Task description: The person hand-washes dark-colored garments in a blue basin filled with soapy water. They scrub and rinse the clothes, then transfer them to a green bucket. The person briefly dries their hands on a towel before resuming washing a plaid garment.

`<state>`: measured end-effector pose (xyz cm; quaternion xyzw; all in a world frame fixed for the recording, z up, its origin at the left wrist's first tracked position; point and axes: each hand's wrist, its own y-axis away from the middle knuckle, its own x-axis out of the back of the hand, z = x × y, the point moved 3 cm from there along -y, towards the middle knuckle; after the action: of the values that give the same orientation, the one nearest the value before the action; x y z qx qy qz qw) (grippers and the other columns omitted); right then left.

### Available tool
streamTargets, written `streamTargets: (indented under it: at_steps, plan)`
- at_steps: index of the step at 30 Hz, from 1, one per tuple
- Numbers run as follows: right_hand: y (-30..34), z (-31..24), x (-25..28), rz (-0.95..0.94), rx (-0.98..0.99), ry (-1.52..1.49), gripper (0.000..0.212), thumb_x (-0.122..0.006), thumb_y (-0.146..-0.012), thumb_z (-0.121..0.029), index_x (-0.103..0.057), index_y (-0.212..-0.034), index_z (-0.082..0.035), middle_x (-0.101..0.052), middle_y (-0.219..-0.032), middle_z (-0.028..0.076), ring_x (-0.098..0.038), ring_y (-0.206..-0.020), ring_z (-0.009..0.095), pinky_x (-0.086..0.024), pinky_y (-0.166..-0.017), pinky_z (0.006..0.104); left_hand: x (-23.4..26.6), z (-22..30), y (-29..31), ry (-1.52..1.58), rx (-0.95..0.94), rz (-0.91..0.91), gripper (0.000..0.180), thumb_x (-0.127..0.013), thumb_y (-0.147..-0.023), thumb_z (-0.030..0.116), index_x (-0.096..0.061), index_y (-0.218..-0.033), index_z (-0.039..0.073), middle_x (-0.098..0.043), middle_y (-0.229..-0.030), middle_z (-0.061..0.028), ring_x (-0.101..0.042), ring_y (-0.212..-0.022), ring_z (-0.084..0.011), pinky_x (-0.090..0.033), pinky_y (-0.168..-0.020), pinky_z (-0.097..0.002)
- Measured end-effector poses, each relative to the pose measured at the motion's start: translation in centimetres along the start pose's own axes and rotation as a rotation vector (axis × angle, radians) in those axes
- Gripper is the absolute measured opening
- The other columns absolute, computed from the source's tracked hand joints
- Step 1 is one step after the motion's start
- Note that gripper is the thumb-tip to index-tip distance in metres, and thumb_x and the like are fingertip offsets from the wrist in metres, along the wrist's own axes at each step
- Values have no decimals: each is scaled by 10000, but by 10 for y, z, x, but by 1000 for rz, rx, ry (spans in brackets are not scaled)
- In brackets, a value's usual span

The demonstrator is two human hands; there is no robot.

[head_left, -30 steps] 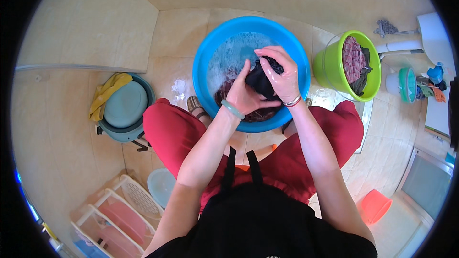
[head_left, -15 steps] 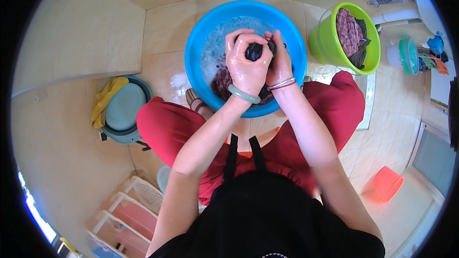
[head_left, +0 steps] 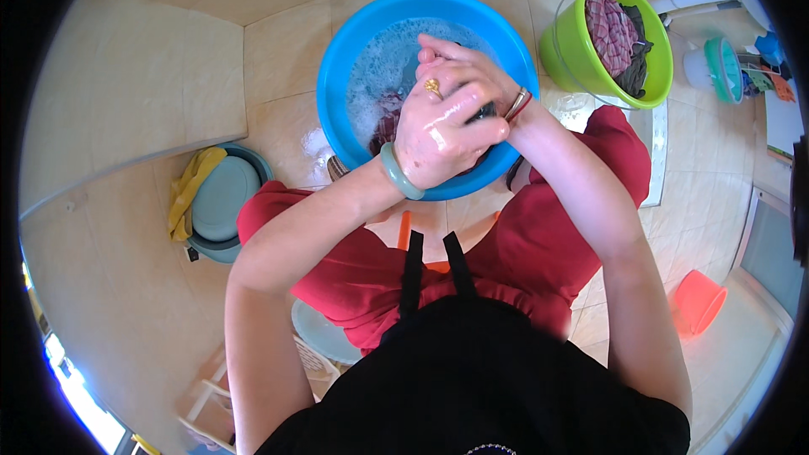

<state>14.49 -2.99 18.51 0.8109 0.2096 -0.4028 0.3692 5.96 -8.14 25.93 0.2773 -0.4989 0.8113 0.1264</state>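
Far left, a smooth beige wall (head_left: 135,76) meets the glossy tiled floor (head_left: 286,76), and at its foot a yellow cloth (head_left: 187,194) drapes the grey-blue basin (head_left: 226,202); below sits a white slatted rack (head_left: 202,400), then a pale round basin (head_left: 324,333) near the knee. On to the middle: a big blue plastic basin (head_left: 333,88), foamy water (head_left: 366,63) inside, maroon patterned fabric (head_left: 388,118) soaking along its left side. Here's the left hand (head_left: 447,126), wet and shiny, curled tight, a dark cloth (head_left: 484,112) peeking out between thumb and finger, above the basin's near right portion. The right hand (head_left: 463,63) folds against it, fingers partly bent; its palm is hidden, so its grip can't be told. Over right, a lime-green bucket (head_left: 565,59) holds pink checked cloth (head_left: 608,29) and dark crumpled cloth (head_left: 638,59); farthest out, a coral tub (head_left: 698,303), then a teal-rimmed container (head_left: 725,72).
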Motion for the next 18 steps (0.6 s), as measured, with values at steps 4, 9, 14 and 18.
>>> streamTargets:
  at_steps: [4,9,14,18]
  plan:
    - [-2,-1,-4,23,-49,166,291,-629,-905,-359,-546,-799,-101,-512,-678,-40,-500,-611,41,-427,-559,207,1,9,2,15,-145,-141,227,-614,-452,175,-583,-675,145,-562,-902,-52,-579,-874,-269,-489,-724,-398]
    - [0,1,-8,7,-73,418,401,-641,-867,-442,-545,-727,-79,-493,-673,-12,-491,-613,94,-428,-576,242,-7,19,14,-27,-314,-232,220,-556,-465,219,-537,-673,150,-511,-842,-35,-536,-824,-229,-493,-743,-357]
    - [3,3,-11,21,-8,657,435,-594,-897,-427,-556,-673,-55,-529,-641,20,-506,-596,128,-442,-597,276,-16,20,30,-167,-493,-359,180,-584,-593,207,-558,-761,148,-487,-872,-8,-546,-854,-199,-455,-878,-318]
    - [2,6,-10,17,62,809,480,-551,-921,-412,-562,-627,-33,-542,-582,40,-506,-537,134,-435,-548,298,-28,16,44,-133,-552,-405,158,-588,-646,194,-586,-787,123,-496,-855,-5,-569,-879,-190,-455,-926,-358]
